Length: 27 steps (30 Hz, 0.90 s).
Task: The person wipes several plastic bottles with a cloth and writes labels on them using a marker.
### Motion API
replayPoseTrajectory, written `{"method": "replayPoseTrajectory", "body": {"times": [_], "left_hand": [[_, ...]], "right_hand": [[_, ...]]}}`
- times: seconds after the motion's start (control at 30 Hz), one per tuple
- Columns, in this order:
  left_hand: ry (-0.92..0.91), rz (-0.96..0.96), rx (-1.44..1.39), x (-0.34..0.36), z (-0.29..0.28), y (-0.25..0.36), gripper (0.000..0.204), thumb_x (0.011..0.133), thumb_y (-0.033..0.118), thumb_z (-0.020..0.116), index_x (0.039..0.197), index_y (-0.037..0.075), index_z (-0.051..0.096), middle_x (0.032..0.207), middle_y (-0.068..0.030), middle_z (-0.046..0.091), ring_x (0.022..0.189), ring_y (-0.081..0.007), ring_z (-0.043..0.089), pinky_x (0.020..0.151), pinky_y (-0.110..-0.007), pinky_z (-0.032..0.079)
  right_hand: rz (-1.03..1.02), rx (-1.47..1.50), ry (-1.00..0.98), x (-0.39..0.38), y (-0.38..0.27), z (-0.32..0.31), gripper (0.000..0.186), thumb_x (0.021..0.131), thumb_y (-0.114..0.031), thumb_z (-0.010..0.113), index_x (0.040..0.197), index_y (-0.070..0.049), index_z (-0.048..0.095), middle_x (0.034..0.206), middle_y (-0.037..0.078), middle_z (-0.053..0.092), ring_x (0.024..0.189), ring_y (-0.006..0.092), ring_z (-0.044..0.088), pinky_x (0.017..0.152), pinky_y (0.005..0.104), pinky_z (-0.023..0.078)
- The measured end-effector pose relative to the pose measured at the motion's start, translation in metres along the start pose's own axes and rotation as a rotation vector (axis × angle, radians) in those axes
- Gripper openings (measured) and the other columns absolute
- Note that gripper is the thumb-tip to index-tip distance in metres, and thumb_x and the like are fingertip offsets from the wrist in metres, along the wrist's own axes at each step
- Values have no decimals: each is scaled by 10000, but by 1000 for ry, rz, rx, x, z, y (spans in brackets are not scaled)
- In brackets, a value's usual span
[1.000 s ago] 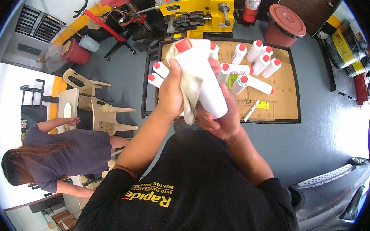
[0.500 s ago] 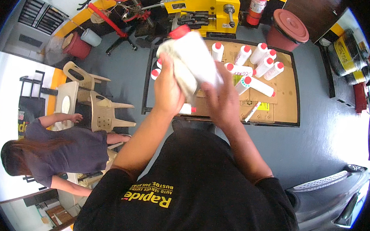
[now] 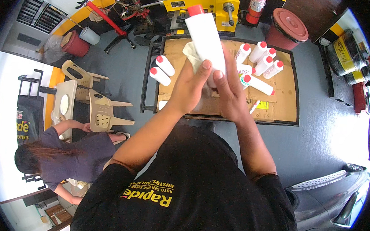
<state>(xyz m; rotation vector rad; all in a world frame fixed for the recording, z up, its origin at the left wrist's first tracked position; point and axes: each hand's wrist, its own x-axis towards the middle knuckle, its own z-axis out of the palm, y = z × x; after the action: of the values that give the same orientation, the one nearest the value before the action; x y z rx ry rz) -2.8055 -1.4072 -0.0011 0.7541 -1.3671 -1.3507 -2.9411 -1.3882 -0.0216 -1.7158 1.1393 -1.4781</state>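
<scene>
A white plastic bottle with a red cap is held up over the table, tilted with its cap away from me. My left hand grips its left side, thumb across the front. A pale cloth is bunched between that hand and the bottle. From the right, my right hand closes around the lower end, its thumb also on the front. The bottle's base and most of my fingers are hidden. Beyond my right hand, several similar bottles stand on the table, and one more bottle lies on its side.
Cardboard covers the dark-framed table. Two bottles are at its left, and a marker pen lies near the front edge. Behind stand a yellow machine and a lidded red bin. A person is by plastic chairs at left.
The bottle has moved slightly right and away from me, and more of its front shows. My hands have come closer together around its lower part. The person at left has shifted.
</scene>
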Motion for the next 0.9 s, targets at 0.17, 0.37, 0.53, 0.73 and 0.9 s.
{"method": "replayPoseTrajectory", "body": {"times": [0.17,0.37,0.53,0.73,0.9], "left_hand": [[51,-135,147,-7,-23,3,622,986,450,643,1378,-12,502,1216,-91,646,1093,-156,609,954,-319,482],[-313,-390,42,-18,-40,1,634,980,491,636,1354,-12,540,1150,-58,660,1075,-140,616,936,-303,482],[-132,-245,140,-6,-19,21,608,1086,498,374,1364,-15,543,1268,-114,636,1163,-182,594,1008,-328,454],[-10,42,216,5,9,-5,633,1077,496,398,1425,-31,441,1308,-192,598,1250,-294,561,1064,-363,409],[-311,-266,780,-59,-37,-89,558,1071,457,422,1338,-30,474,1080,-238,656,937,-390,670,834,-432,521]], "right_hand": [[203,32,-225,5,4,-41,541,1044,-297,552,1482,-3,430,1318,144,600,1189,206,556,1025,360,417],[294,546,-195,32,-13,-49,510,1022,-371,560,1385,-15,519,1159,56,641,1074,135,573,932,288,441],[317,387,29,26,-1,-17,350,988,-237,642,1256,-36,541,1076,65,629,1013,141,593,874,282,476],[263,334,180,45,10,9,365,955,-239,672,1232,-54,524,1062,70,613,976,164,586,867,307,480],[281,449,306,83,21,6,371,939,-294,693,1183,-59,542,992,72,618,894,167,600,794,314,499]]}}
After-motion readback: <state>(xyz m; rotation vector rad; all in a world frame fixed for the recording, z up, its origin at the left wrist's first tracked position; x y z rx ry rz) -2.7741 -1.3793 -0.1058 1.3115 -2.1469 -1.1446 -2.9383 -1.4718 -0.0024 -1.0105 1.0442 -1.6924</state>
